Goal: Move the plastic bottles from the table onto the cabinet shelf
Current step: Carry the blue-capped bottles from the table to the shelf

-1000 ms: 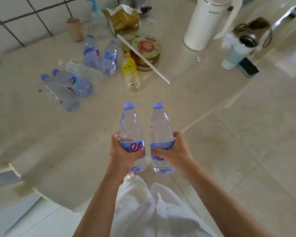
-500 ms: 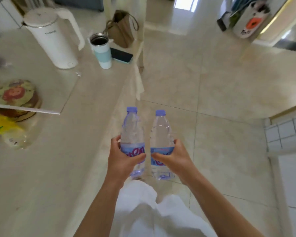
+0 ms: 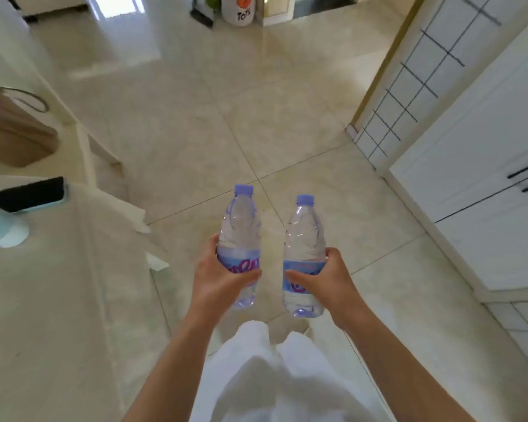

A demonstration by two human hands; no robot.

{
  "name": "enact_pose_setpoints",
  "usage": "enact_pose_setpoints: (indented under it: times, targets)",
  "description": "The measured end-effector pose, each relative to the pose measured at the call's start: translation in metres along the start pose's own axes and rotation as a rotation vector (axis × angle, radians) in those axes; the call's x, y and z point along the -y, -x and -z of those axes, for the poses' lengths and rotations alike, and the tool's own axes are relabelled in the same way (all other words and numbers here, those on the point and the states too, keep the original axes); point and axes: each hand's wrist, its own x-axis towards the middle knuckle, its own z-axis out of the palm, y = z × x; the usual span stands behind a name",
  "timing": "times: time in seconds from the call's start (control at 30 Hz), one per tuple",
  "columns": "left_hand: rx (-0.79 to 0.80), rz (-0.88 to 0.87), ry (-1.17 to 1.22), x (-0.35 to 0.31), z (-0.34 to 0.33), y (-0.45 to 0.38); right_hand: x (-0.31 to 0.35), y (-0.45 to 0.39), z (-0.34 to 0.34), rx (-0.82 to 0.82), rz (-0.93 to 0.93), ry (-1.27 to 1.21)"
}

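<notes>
I hold two clear plastic bottles with blue caps and blue labels, both upright above the tiled floor. My left hand (image 3: 218,277) grips the left bottle (image 3: 240,226) around its label. My right hand (image 3: 326,277) grips the right bottle (image 3: 304,236) the same way. A small gap separates the two bottles. The table (image 3: 58,300) lies at my left, and the other bottles on it are out of view. A white cabinet (image 3: 482,184) with closed doors and dark handles stands at the right; no shelf is visible.
A black phone (image 3: 28,194), a light blue cup (image 3: 0,231) and a brown bag (image 3: 16,132) rest near the table's end. A white tiled wall (image 3: 409,95) adjoins the cabinet. Beige floor tiles stretch ahead toward a white bin (image 3: 238,9).
The view has swung right, away from the table and toward the cabinet. The bottles on the table and the kettle have left the view. Both hands keep their bottles, now slightly farther apart.
</notes>
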Motion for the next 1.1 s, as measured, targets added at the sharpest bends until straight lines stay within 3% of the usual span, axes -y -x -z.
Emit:
enact_pose_setpoints:
  times: [0.33, 0.73, 1.1]
  targets:
    - [0.361, -0.028, -0.161, -0.047, -0.146, -0.030, -0.041, -0.019, 0.113, -0.330, -0.135, -0.199]
    - [0.555, -0.136, -0.265, -0.118, -0.367, -0.032, -0.063, -0.059, 0.304, -0.556, -0.122, -0.327]
    - [0.699, -0.188, -0.334, -0.171, -0.511, -0.076, -0.053, -0.143, 0.414, -0.704, -0.116, -0.423]
